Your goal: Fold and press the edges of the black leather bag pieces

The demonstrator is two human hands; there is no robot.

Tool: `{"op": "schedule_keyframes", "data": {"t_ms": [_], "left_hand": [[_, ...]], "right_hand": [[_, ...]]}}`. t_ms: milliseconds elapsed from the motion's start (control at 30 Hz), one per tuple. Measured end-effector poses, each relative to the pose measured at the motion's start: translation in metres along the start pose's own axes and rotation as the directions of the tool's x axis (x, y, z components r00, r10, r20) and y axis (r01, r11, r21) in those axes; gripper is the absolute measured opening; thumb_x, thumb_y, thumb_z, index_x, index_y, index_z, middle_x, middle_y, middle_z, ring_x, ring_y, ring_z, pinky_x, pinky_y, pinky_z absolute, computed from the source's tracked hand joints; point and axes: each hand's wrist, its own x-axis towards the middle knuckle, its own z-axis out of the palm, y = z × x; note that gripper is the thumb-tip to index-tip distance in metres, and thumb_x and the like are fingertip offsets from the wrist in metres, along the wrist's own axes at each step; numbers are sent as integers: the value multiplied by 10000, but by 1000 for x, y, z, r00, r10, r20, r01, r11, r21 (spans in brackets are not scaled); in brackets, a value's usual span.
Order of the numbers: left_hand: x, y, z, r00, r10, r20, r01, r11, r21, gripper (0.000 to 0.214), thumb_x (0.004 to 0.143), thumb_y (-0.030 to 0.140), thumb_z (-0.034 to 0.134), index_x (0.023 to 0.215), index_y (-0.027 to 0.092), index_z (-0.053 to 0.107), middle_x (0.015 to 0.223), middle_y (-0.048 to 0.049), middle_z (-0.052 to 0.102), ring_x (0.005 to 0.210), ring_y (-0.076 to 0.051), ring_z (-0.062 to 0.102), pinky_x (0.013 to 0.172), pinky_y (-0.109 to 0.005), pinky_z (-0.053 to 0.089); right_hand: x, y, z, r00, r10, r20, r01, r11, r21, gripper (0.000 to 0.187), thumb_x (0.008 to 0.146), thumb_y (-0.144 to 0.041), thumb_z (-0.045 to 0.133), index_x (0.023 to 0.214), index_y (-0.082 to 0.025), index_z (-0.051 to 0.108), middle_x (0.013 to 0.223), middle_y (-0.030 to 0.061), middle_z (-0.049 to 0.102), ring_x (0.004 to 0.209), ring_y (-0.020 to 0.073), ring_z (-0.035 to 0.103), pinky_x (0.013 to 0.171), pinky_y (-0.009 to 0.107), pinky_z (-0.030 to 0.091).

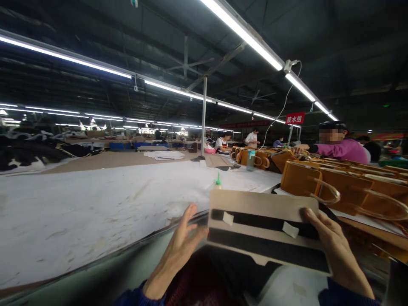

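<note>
A flat beige panel with two black bands and two small pale patches is held up in front of me, beyond the table's near edge. Gripping its right end is my right hand, thumb on the near face and the other fingers mostly out of sight. Beside the left end, my left hand has its fingers spread; a fingertip is close to the panel's edge, and I cannot tell whether it touches. Just behind the panel's top edge shows a bottle with a green nozzle cap.
A white-covered table stretches ahead and left. Brown bags with clear handles crowd the right side, near a bottle with a teal lid. A thin post rises from the table. A co-worker in a pink sleeve reaches over the bags.
</note>
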Motion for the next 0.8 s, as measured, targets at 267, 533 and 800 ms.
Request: {"op": "schedule_keyframes", "data": {"t_ms": [267, 533, 800], "left_hand": [[-17, 29, -29, 965, -253, -72, 240, 958, -159, 534, 781, 514, 723, 1125, 105, 699, 935, -129, 797, 891, -336, 750, 711, -387, 602], [-22, 48, -78, 702, -135, -700, 137, 989, -55, 407, 718, 433, 775, 1033, 177, 743, 889, -38, 792, 921, -307, 744, 911, -443, 578], [-21, 35, -94, 505, 47, -862, -78, 997, 9, 543, 710, 442, 784, 1168, 162, 698, 1157, -75, 743, 1184, -334, 642, 1069, -465, 497]], "right_hand": [[-9, 9, 72, 932, -3, 362, -2, 1000, 13, 575, 979, -655, 377, 1183, -168, 605, 1039, 78, 689, 842, 192, 677, 751, 376, 562], [15, 71, 77, 679, 335, 653, 157, 803, -575, 395, 923, -326, 668, 1284, -189, 584, 1396, 101, 533, 1274, 301, 507, 1063, 574, 398], [-18, 87, 127, 469, 595, 653, 388, 526, -757, 861, 845, -342, 761, 1549, -300, 267, 1661, 112, 46, 1478, 450, 62, 1121, 725, 203]]}}
